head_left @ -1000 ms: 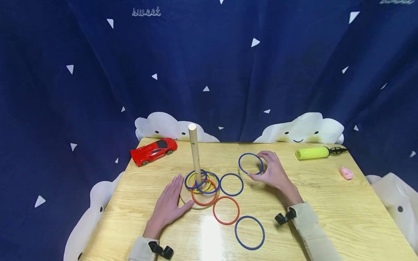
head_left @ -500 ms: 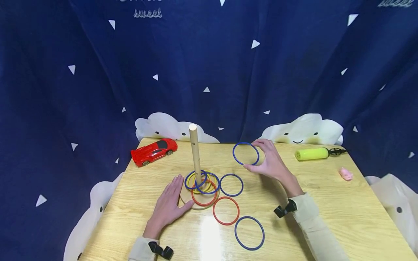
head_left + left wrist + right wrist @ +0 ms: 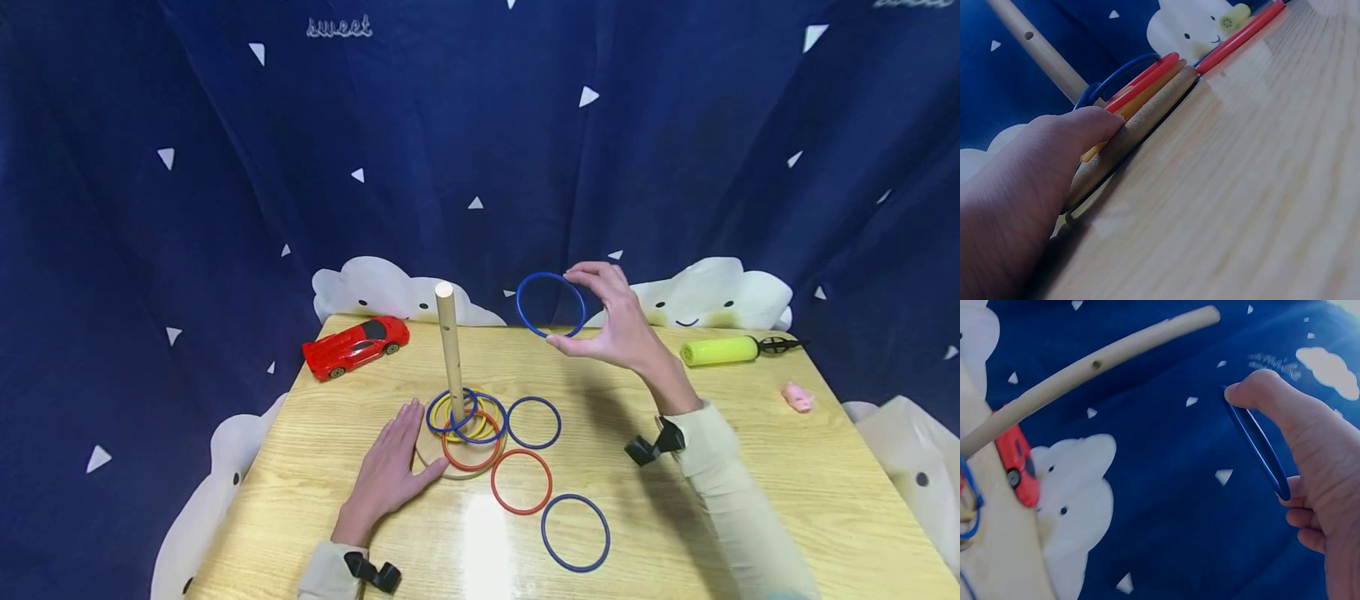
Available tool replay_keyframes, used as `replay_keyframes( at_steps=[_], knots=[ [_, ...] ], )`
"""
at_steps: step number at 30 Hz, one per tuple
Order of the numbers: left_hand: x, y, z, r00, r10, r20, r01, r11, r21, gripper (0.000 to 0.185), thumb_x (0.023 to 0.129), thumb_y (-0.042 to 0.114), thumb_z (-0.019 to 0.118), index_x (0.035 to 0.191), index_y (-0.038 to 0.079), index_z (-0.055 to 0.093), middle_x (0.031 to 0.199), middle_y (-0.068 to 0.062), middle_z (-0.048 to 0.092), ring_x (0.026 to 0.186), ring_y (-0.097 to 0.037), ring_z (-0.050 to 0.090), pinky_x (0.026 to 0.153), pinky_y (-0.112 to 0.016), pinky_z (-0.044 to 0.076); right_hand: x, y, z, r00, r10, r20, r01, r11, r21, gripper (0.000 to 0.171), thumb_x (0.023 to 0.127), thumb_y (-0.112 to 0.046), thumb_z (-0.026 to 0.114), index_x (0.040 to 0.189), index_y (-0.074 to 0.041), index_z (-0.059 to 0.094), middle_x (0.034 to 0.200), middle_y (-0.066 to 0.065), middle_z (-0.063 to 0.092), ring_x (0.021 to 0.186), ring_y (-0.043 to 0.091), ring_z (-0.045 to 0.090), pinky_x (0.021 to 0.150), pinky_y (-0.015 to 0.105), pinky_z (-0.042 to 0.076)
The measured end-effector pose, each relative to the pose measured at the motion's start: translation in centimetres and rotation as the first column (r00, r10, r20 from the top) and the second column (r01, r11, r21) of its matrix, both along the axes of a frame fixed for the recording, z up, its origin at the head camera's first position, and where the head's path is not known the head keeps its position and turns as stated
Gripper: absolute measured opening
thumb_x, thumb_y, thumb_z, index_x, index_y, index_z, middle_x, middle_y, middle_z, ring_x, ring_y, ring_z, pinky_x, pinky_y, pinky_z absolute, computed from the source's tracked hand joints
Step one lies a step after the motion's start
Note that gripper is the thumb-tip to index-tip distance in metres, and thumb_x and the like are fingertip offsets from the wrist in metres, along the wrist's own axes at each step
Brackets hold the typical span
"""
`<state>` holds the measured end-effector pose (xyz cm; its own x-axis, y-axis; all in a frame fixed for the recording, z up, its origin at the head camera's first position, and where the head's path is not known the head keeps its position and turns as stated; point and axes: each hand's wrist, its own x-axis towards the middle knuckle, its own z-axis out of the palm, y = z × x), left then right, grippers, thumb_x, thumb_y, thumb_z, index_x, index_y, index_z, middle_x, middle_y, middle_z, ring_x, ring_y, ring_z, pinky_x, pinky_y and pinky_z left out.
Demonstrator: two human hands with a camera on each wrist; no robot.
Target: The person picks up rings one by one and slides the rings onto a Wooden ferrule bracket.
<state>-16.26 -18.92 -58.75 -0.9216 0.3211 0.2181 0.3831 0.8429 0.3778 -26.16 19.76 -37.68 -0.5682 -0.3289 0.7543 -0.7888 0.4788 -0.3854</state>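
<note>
- Fingers (image 3: 403, 429) of the left hand (image 3: 386, 475) lie straight and flat on the table (image 3: 750, 417), low in the frame left of centre, holding nothing; the thumb presses against the edge of the round wooden base (image 3: 431, 454) (the left wrist view shows it touching the rim).
- Nearest the bottom edge, a loose blue ring (image 3: 575, 532) lies flat on the table, with a loose red ring (image 3: 522, 482) just above and left of it.
- Further up, another blue ring on the table (image 3: 534, 422) lies just right of the base.
- On the base, a wooden peg (image 3: 449, 350) stands upright, with stacked rings (image 3: 465, 421) in blue, yellow and red round its foot.
- Right of centre, the right hand (image 3: 618, 329) is raised above the table, thumb and forefinger pinching a held blue ring (image 3: 551, 305) by its rim; the ring hangs in the air, upper right of the peg top and apart from it.
- At the far edge sit a red toy car (image 3: 356, 346) on the left, a yellow-green pump (image 3: 718, 351) and a small pink figure (image 3: 797, 397) on the right.
- Behind all, a dark blue curtain (image 3: 225, 167) fills the upper frame.
</note>
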Motion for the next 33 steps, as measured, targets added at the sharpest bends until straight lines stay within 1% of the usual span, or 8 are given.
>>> replay_keyframes(
  at_steps=[6, 8, 12, 14, 19, 25, 29, 33],
  knots=[
    [-0.1, 0.0, 0.0, 1.0, -0.001, 0.005, 0.001, 1.0, 0.007, 0.105, 0.093, 0.072, 0.059, 0.167, 0.007, 0.023, 0.173, -0.009, 0.024, 0.16, -0.026, 0.02, 0.127, -0.05, 0.025, -0.2, -1.9, 3.5, 0.995, 0.054, -0.083, -0.056, 0.998, -0.018, 0.084, 0.06, -0.046, 0.093, 0.123, 0.004, 0.07, 0.126, 0.019, 0.064, 0.12, 0.037, 0.054, 0.104, 0.049, 0.035],
    [-0.1, -0.1, -0.1, 1.0, 0.0, 0.008, 0.0, 1.0, 0.0, 0.105, 0.093, 0.073, 0.058, 0.167, 0.007, 0.022, 0.173, -0.009, 0.023, 0.16, -0.026, 0.019, 0.128, -0.049, 0.024, -0.2, -2.4, 4.5, 0.992, 0.067, -0.104, -0.069, 0.997, -0.017, 0.083, 0.06, -0.046, 0.093, 0.122, 0.004, 0.07, 0.126, 0.019, 0.064, 0.118, 0.037, 0.054, 0.102, 0.046, 0.037],
    [-0.2, -0.2, -0.2, 1.0, 0.0, 0.015, 0.0, 1.0, -0.018, 0.105, 0.094, 0.073, 0.056, 0.167, 0.008, 0.021, 0.174, -0.007, 0.021, 0.161, -0.024, 0.017, 0.128, -0.048, 0.024, -0.3, -3.4, 6.1, 0.99, 0.082, -0.119, -0.084, 0.996, -0.011, 0.083, 0.057, -0.042, 0.095, 0.122, 0.004, 0.07, 0.126, 0.017, 0.064, 0.118, 0.035, 0.053, 0.1, 0.041, 0.041],
    [-0.2, -0.2, -0.2, 1.0, 0.001, 0.019, 0.0, 1.0, -0.022, 0.104, 0.094, 0.073, 0.056, 0.167, 0.008, 0.02, 0.174, -0.007, 0.021, 0.161, -0.024, 0.017, 0.128, -0.048, 0.024, -0.3, -3.9, 6.8, 0.988, 0.091, -0.127, -0.092, 0.996, -0.003, 0.084, 0.057, -0.04, 0.096, 0.122, 0.004, 0.07, 0.127, 0.017, 0.064, 0.119, 0.035, 0.053, 0.1, 0.04, 0.041],
    [-0.1, -0.2, -0.2, 1.0, 0.005, 0.023, -0.005, 1.0, -0.014, 0.105, 0.094, 0.074, 0.056, 0.167, 0.008, 0.021, 0.174, -0.007, 0.02, 0.161, -0.024, 0.016, 0.128, -0.049, 0.024, -0.5, -5.1, 8.2, 0.98, 0.118, -0.158, -0.113, 0.993, 0.039, 0.087, 0.059, -0.045, 0.094, 0.124, 0.006, 0.068, 0.128, 0.018, 0.063, 0.12, 0.033, 0.052, 0.102, 0.042, 0.041],
    [-0.2, -0.1, -0.2, 1.0, 0.004, 0.025, -0.004, 1.0, -0.007, 0.105, 0.094, 0.075, 0.055, 0.167, 0.008, 0.021, 0.174, -0.006, 0.02, 0.161, -0.024, 0.016, 0.128, -0.048, 0.023, -0.5, -6.8, 8.8, 0.975, 0.175, -0.135, -0.171, 0.985, 0.04, 0.085, 0.058, -0.041, 0.096, 0.126, 0.003, 0.069, 0.129, 0.015, 0.063, 0.121, 0.031, 0.051, 0.102, 0.043, 0.041],
    [-0.2, -0.2, -0.2, 0.999, 0.005, 0.032, -0.005, 1.0, -0.006, 0.106, 0.093, 0.075, 0.055, 0.167, 0.008, 0.02, 0.174, -0.006, 0.019, 0.161, -0.023, 0.015, 0.128, -0.047, 0.022, -0.2, -8.0, 8.3, 0.972, 0.208, -0.108, -0.202, 0.977, 0.065, 0.087, 0.058, -0.04, 0.097, 0.128, 0.002, 0.068, 0.13, 0.014, 0.062, 0.122, 0.03, 0.051, 0.102, 0.043, 0.042],
    [-0.2, -0.2, -0.2, 0.999, 0.007, 0.04, -0.007, 1.0, -0.011, 0.106, 0.094, 0.076, 0.054, 0.168, 0.009, 0.019, 0.175, -0.004, 0.018, 0.161, -0.022, 0.014, 0.129, -0.047, 0.022, 0.0, -8.8, 7.5, 0.973, 0.22, -0.068, -0.212, 0.972, 0.101, 0.087, 0.058, -0.041, 0.097, 0.129, 0.001, 0.068, 0.131, 0.012, 0.062, 0.122, 0.027, 0.05, 0.101, 0.041, 0.043]
  ],
)
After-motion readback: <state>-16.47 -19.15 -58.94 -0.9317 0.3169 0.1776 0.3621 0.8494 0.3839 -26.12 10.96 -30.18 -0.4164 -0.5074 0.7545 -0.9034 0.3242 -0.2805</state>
